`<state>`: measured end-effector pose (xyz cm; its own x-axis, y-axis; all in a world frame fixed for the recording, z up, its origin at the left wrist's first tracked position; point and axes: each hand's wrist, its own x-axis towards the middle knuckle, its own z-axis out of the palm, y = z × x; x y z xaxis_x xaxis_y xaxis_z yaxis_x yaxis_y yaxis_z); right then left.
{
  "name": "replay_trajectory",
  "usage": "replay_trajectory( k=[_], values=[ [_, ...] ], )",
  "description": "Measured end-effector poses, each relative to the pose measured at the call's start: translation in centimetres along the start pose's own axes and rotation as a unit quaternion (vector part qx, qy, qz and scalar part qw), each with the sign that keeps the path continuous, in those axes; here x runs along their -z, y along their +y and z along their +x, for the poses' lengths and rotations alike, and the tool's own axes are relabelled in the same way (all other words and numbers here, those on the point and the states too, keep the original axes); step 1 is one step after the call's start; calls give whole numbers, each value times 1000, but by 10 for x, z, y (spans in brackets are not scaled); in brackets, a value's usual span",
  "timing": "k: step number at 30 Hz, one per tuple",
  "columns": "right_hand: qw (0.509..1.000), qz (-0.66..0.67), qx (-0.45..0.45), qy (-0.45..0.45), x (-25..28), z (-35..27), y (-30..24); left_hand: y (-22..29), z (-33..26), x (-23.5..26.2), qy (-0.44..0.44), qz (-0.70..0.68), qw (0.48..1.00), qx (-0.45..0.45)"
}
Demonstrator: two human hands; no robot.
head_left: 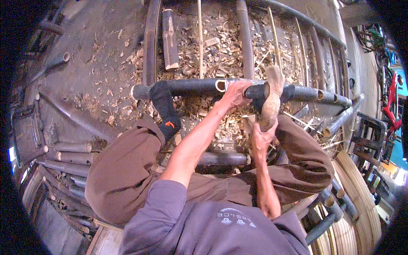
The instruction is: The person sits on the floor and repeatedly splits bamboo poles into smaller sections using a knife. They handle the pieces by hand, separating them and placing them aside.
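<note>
A dark bamboo pole (191, 87) lies crosswise in front of me, with a pale-rimmed cut hole (220, 86) in its side. My left hand (237, 94) is closed beside that hole, gripping a short dark bamboo piece (255, 92) against the pole; its fingertips are partly hidden. In my right hand (264, 135), fingers wrapped round the lower end, is a rough pale wooden mallet (272, 95). Its upper part passes over the pole, just right of the bamboo piece. My feet in black socks (161, 95) rest against the pole on both sides.
Beyond the pole, bamboo rungs (245, 38) and thin strips form a ladder-like frame. Wood chips (212, 55) cover the floor, with a loose bamboo length (170, 40) among them. Bamboo poles (72, 157) are stacked at left; split strips (357, 199) stand at right.
</note>
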<state>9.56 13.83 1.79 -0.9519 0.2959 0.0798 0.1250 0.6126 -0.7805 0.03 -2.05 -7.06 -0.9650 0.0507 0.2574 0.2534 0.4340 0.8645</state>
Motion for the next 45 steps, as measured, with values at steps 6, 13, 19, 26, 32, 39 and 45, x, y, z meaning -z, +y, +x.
replay_trajectory(
  k=[6,13,19,26,32,39,45],
  values=[
    [983,113,-143,-6,4,2,-18,-18,-11,-2,58,62,995,-48],
    [988,110,-97,-57,22,-7,-26,75,16,44,146,-107,975,130],
    [991,82,-32,-102,22,-27,-37,71,-11,129,230,-397,853,248],
    [913,66,83,-394,-6,-91,-110,-23,-89,101,254,-402,842,254],
    [864,112,152,-467,-8,-111,-151,17,-85,88,351,-390,842,125],
    [850,200,241,-425,0,-99,-188,-5,-93,84,353,-400,828,174],
    [883,48,220,-412,-44,-84,-156,-7,-96,80,337,-410,825,196]
  ],
)
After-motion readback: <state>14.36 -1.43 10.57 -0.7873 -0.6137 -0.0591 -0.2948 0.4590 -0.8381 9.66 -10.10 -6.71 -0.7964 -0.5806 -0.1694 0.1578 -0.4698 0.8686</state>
